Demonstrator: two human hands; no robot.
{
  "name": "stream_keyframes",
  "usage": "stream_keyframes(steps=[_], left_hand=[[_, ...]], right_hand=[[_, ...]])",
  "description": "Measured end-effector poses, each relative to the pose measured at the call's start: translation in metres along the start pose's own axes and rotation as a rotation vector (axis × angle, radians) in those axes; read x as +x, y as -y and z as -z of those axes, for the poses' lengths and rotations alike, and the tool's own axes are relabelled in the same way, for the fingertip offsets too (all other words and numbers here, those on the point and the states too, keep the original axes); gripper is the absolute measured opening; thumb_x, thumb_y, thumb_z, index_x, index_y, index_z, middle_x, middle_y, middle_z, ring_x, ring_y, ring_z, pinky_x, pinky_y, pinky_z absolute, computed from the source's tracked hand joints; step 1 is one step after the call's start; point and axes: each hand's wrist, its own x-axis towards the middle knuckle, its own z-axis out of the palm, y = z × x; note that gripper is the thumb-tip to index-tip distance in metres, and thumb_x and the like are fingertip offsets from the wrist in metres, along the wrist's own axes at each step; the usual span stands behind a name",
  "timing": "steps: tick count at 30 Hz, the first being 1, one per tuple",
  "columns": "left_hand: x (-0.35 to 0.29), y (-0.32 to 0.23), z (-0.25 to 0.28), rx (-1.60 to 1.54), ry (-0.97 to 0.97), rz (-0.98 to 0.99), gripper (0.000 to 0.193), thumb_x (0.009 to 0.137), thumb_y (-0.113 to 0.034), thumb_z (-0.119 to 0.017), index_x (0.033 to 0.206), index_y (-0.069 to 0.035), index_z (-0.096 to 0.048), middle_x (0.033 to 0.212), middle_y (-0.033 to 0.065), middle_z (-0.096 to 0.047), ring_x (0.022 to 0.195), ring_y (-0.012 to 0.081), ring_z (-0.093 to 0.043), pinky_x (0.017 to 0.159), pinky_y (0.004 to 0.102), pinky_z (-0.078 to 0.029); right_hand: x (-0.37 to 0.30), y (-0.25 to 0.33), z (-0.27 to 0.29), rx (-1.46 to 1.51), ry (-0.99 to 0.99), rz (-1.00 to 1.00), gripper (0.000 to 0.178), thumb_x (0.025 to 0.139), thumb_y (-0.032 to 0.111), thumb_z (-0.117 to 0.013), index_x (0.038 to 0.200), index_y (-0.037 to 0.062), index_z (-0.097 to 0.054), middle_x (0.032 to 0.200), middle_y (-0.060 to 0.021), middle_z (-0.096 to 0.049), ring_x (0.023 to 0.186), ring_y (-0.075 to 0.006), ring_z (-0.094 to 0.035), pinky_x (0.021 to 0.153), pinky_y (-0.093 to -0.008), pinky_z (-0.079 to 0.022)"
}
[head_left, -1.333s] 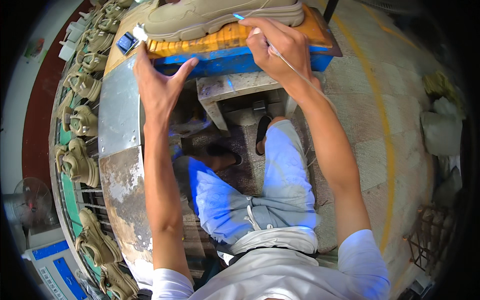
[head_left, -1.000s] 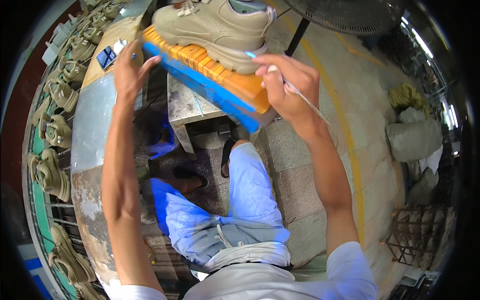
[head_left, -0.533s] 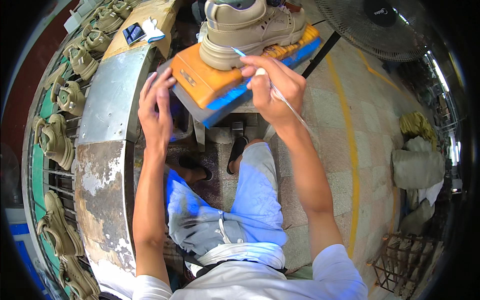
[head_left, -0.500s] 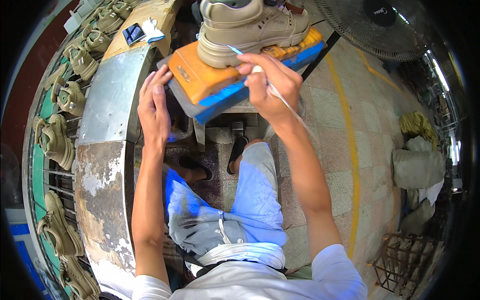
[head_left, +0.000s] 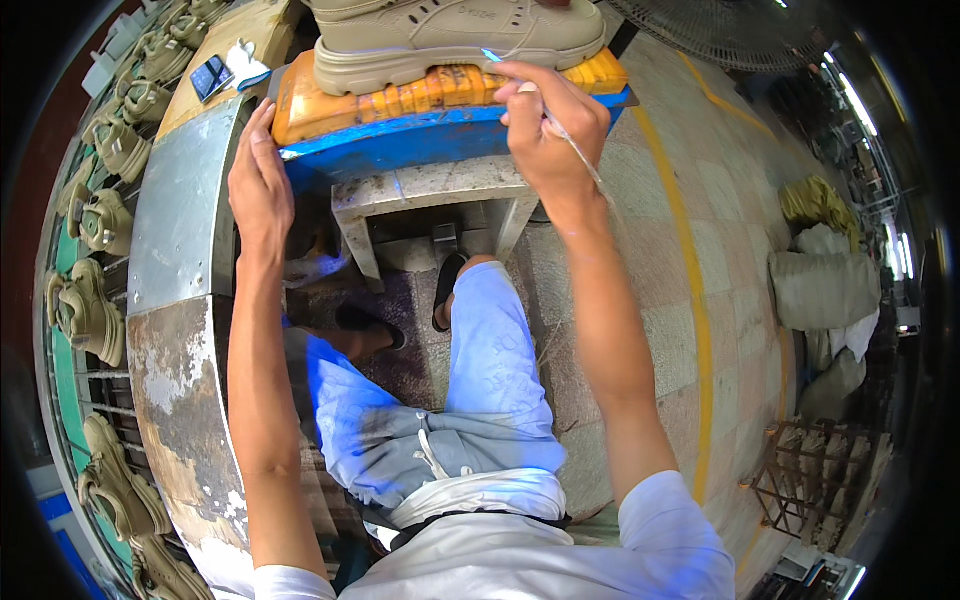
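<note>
A beige lace-up shoe (head_left: pixel 450 40) lies lengthwise on an orange block with a blue base (head_left: pixel 400 135), its toe to the right. The top of the shoe is cut off by the picture's edge. My right hand (head_left: pixel 555 130) pinches a slim white pen-like tool (head_left: pixel 572 148), whose pale blue tip is at the side of the sole. The other end of the tool trails back past my wrist. With fingers stretched out, my left hand (head_left: pixel 262 180) rests against the left end of the block and grips nothing.
A metal-topped bench (head_left: pixel 190 200) runs along my left, with a phone (head_left: pixel 210 78) and a white glove (head_left: pixel 243 65). Beyond it, several beige shoes (head_left: pixel 88 310) line a rack. A stand (head_left: pixel 440 185) supports the block. To the right are a fan (head_left: pixel 730 30) and cloth bundles (head_left: pixel 825 285).
The shoe and block have turned, now lying nearly straight across, and sit higher and further left in view. My left hand follows the block's end; the tool's tip has moved toward the toe.
</note>
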Motion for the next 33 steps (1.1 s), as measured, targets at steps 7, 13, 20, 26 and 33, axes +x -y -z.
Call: stream_keyframes(steps=[7, 13, 20, 26, 33], left_hand=[[0.021, 0.024, -0.003, -0.153, 0.1, 0.073, 0.055, 0.118, -0.033, -0.031, 0.142, 0.005, -0.062, 0.147, 0.0159, -0.064, 0.132, 0.0219, -0.059, 0.114, 0.0329, -0.042], [0.043, 0.041, -0.005, -0.12, 0.219, 0.092, 0.058, 0.118, -0.036, -0.028, 0.144, 0.004, -0.063, 0.133, 0.0169, -0.069, 0.127, 0.022, -0.061, 0.113, 0.033, -0.041], [0.073, 0.061, -0.024, -0.186, 0.277, 0.172, 0.057, 0.118, -0.039, -0.032, 0.146, -0.001, -0.063, 0.136, 0.0129, -0.069, 0.126, 0.0201, -0.06, 0.113, 0.032, -0.041], [0.102, 0.116, -0.029, -0.252, 0.245, 0.319, 0.05, 0.116, -0.036, -0.044, 0.145, 0.0, -0.062, 0.134, 0.0111, -0.068, 0.121, 0.0177, -0.06, 0.106, 0.0321, -0.045], [0.04, 0.066, -0.024, -0.226, -0.095, 0.188, 0.041, 0.113, -0.019, -0.045, 0.141, 0.005, -0.063, 0.129, 0.0131, -0.07, 0.115, 0.0205, -0.064, 0.107, 0.0358, -0.048]], right_hand=[[0.021, 0.006, 0.037, -0.154, 0.035, 0.076, 0.018, 0.083, 0.009, -0.065, 0.094, 0.006, -0.08, 0.073, -0.0167, -0.072, 0.063, -0.0323, -0.071, 0.058, -0.039, -0.055], [0.016, 0.007, 0.055, -0.117, 0.068, 0.067, 0.018, 0.084, 0.009, -0.065, 0.093, 0.0054, -0.08, 0.071, -0.0156, -0.071, 0.058, -0.0301, -0.069, 0.055, -0.0375, -0.054], [0.004, 0.011, 0.092, -0.123, 0.097, 0.019, 0.018, 0.086, 0.006, -0.062, 0.092, 0.0044, -0.079, 0.072, -0.0154, -0.072, 0.057, -0.027, -0.069, 0.054, -0.0369, -0.053], [0.013, 0.018, 0.128, -0.189, 0.04, 0.102, 0.018, 0.082, 0.005, -0.061, 0.089, 0.0024, -0.078, 0.072, -0.0143, -0.072, 0.057, -0.0254, -0.068, 0.053, -0.0335, -0.053], [0.0, 0.043, 0.121, 0.358, 0.087, -0.31, 0.035, 0.094, 0.01, -0.051, 0.115, -0.0008, -0.077, 0.063, -0.0094, -0.066, 0.056, -0.0165, -0.064, 0.055, -0.0308, -0.052]])
